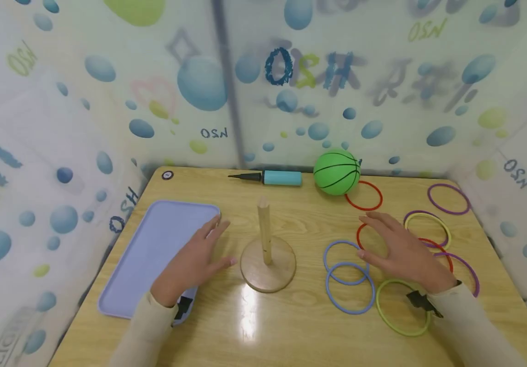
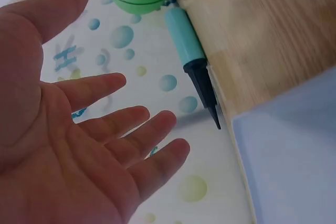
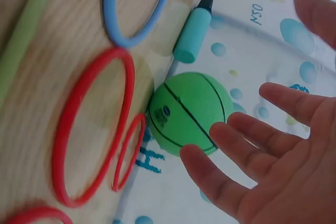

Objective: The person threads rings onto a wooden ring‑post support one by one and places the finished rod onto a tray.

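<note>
My left hand [image 1: 194, 260], fingers spread, hovers over the right part of a lavender tray [image 1: 153, 244] and holds nothing. To its right a wooden peg [image 1: 265, 234] stands upright on a round base [image 1: 268, 280]. My right hand [image 1: 405, 250] is also spread and holds nothing, above several coloured rings. Two overlapping blue rings [image 1: 350, 312] lie left of it, a green ring [image 1: 403, 334] nearer me. A red ring [image 1: 359, 235] is partly hidden by the right fingers. Yellow [image 1: 449, 237], purple [image 1: 477, 285] and red rings lie in a loose group beyond and beside that hand.
A green ball [image 1: 336, 172] sits at the back, touching or overlapping a red ring [image 1: 380, 196]. Left of it lies a turquoise hand pump [image 1: 281, 178] with a black nozzle. A small round sticker [image 1: 168, 175] marks the back left corner. Patterned curtains enclose the table.
</note>
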`<state>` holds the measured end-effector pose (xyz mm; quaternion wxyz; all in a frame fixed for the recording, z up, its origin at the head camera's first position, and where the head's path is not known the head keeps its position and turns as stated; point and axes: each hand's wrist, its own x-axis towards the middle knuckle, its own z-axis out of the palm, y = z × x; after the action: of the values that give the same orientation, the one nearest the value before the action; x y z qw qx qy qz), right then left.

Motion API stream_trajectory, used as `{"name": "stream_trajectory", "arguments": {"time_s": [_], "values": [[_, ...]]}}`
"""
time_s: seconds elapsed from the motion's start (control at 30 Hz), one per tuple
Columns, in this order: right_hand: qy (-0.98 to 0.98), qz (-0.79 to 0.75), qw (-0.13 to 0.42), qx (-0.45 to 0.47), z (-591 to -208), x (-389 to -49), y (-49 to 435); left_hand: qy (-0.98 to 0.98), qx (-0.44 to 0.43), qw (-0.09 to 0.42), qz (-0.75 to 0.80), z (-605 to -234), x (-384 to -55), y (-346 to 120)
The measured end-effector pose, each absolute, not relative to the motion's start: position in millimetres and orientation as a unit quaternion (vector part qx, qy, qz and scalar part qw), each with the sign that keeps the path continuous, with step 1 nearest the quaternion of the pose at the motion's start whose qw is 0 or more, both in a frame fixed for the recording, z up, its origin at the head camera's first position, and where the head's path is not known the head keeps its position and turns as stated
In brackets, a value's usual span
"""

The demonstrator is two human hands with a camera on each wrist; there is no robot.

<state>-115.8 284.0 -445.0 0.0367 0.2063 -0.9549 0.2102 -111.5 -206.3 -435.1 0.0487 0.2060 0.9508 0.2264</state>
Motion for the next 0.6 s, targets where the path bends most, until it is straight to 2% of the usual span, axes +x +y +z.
{"name": "stream_trajectory", "arguments": {"time_s": [0.3,0.43,0.6], "values": [[-0.927,0.260,0.057,0.262,-454.3,-112.4,275.3,0.933,0.216,0.055,0.284,-444.1,-108.6,-194.6],[-0.914,0.303,0.032,0.269,-457.2,-111.3,270.9,0.927,0.212,0.051,0.305,-448.1,-109.4,-190.8],[-0.896,0.332,0.015,0.294,-464.6,-112.1,266.9,0.920,0.187,0.078,0.335,-455.1,-111.3,-186.1]]}}
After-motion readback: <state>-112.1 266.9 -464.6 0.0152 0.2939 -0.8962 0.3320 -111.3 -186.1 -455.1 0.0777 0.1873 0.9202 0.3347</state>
